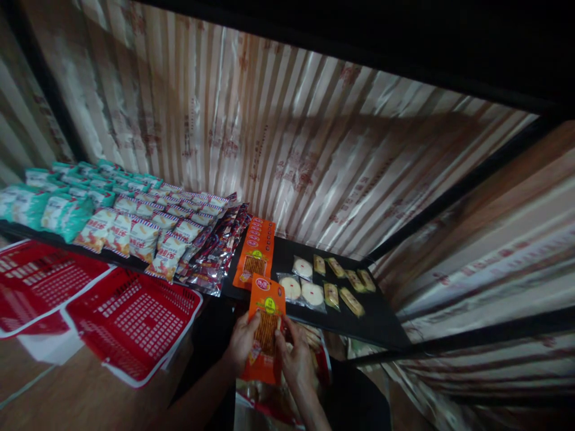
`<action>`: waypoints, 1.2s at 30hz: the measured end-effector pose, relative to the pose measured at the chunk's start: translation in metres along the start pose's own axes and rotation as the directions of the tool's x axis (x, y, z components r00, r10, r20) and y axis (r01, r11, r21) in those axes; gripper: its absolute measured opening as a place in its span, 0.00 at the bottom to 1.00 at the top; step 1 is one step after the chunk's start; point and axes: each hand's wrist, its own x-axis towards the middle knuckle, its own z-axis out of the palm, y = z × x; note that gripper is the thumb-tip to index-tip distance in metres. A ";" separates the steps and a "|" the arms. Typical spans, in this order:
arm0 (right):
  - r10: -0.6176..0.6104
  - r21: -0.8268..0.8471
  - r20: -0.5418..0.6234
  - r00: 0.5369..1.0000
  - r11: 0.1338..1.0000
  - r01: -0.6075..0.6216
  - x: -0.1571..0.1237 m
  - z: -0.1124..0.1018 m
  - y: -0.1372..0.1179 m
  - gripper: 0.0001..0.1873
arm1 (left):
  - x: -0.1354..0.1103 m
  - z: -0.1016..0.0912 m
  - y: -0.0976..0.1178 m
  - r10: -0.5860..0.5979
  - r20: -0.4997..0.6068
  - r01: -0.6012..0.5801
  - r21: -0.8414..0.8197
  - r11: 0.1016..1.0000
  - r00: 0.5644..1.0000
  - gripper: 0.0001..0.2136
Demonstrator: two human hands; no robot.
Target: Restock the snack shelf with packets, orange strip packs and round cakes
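Note:
Between both hands I hold an orange snack packet [266,365] upright, its clear window showing brown sticks. My left hand [242,342] grips its left edge, thumb on the front. My right hand [296,353] pinches the right edge. Just behind it, another orange packet [256,245] lies on the black shelf [287,320]. Below my hands, partly hidden by them, is a container of packaged goods [321,359] near my lap. Right of the orange packets lie round white wrapped cakes [311,293] and several small yellowish wrapped snacks [351,301].
Rows of white snack bags [144,238] and teal bags [56,212] fill the shelf's left, beside dark red shiny packets [215,251]. Red baskets [144,323] stand below at left. A black upper shelf [404,42] hangs overhead; pleated sheeting [269,131] lines the back.

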 end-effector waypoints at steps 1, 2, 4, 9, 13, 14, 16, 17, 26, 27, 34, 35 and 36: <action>0.018 0.007 -0.023 1.000 1.000 -0.018 0.001 0.000 0.001 0.25 | 0.000 0.000 0.004 -0.021 0.011 0.022 -0.037 0.999 1.000 0.25; 0.045 0.024 -0.038 0.998 0.999 -0.044 0.001 -0.001 0.001 0.26 | -0.001 -0.001 0.007 -0.039 0.019 0.041 -0.066 0.997 0.999 0.25; 0.113 0.091 -0.023 0.993 0.990 -0.110 0.003 -0.002 0.000 0.28 | 0.000 -0.002 0.014 -0.058 0.030 0.061 -0.099 0.993 0.998 0.25; 0.185 0.292 0.224 0.957 0.924 -0.247 0.007 0.000 -0.009 0.24 | 0.007 -0.007 0.025 -0.051 0.015 0.051 -0.039 0.998 0.999 0.23; 0.170 0.367 0.243 0.955 0.895 -0.253 0.008 0.011 -0.007 0.19 | 0.014 -0.013 0.034 -0.028 0.006 0.027 0.123 0.992 1.000 0.22; 0.169 0.355 0.214 0.962 0.904 -0.238 0.009 0.013 -0.006 0.18 | 0.016 -0.015 0.036 -0.021 0.010 0.019 0.159 0.987 1.000 0.21; 0.152 0.312 0.161 0.975 0.930 -0.196 0.011 0.017 -0.004 0.16 | 0.020 -0.017 0.039 -0.014 0.026 0.008 0.200 0.980 1.000 0.21; 0.133 0.297 0.150 0.980 0.939 -0.173 0.013 0.019 -0.004 0.15 | 0.022 -0.018 0.040 -0.014 0.029 0.008 0.208 0.978 0.999 0.21; 0.099 0.163 0.142 0.985 0.979 -0.122 0.034 0.029 -0.016 0.21 | 0.048 -0.029 0.034 0.057 -0.090 -0.028 0.298 0.954 0.994 0.14; 0.099 0.164 0.146 0.984 0.979 -0.122 0.037 0.031 -0.015 0.22 | 0.050 -0.028 0.035 0.065 -0.097 -0.031 0.314 0.949 0.993 0.13; 0.083 0.154 0.081 0.993 0.983 -0.095 0.051 0.046 -0.005 0.29 | 0.065 -0.026 0.046 0.127 -0.190 -0.012 0.513 0.858 0.974 0.12; 0.066 0.145 0.069 0.995 0.987 -0.075 0.053 0.048 -0.004 0.28 | 0.069 -0.027 0.046 0.140 -0.194 -0.010 0.551 0.835 0.971 0.12; 0.046 0.132 0.060 0.997 0.990 -0.054 0.055 0.048 -0.003 0.26 | 0.073 -0.028 0.046 0.154 -0.192 -0.013 0.586 0.810 0.969 0.12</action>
